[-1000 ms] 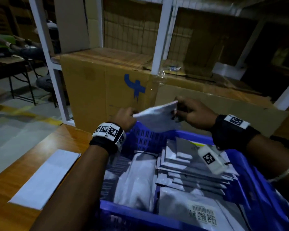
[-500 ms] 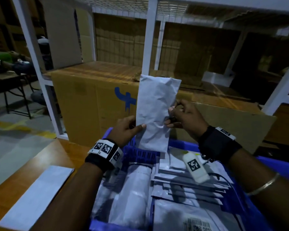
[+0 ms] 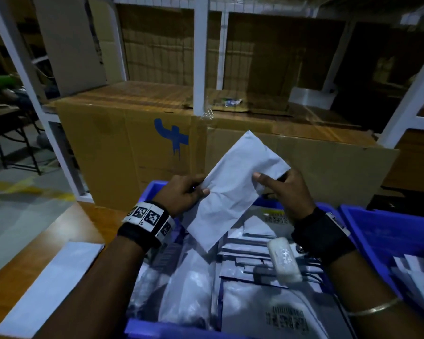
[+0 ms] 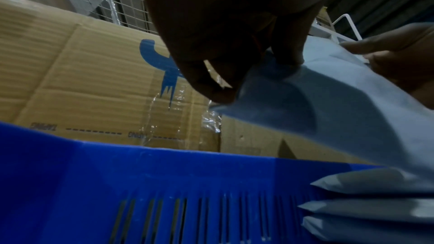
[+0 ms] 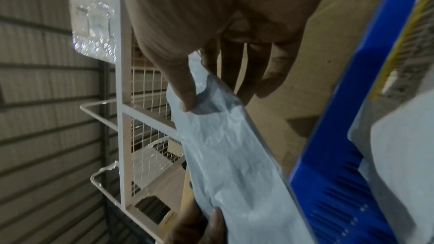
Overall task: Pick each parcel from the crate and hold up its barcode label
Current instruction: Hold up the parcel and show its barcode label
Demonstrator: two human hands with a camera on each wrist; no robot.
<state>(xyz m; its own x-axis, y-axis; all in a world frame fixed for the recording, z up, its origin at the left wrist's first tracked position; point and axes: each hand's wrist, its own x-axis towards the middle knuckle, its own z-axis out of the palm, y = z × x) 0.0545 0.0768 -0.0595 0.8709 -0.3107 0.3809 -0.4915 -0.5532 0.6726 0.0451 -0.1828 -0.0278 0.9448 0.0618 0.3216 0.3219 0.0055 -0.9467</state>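
A white poly parcel hangs tilted above the far end of the blue crate, its top corner leaning right. My left hand pinches its left edge, and my right hand pinches its right edge, thumb on the near face. The side facing me is plain white; no barcode label shows on it. In the left wrist view my left hand nips the parcel over the crate. The right wrist view has my right hand on the parcel. Several grey and white parcels fill the crate.
A large cardboard box stands just behind the crate under a white shelf rack. A second blue crate holding parcels sits at the right. A white parcel lies on the wooden table at the left.
The parcel was flat over the crate, then held upright and high; now it is lower and tilted to the right, still in both hands. The head view has dipped and shifted right.
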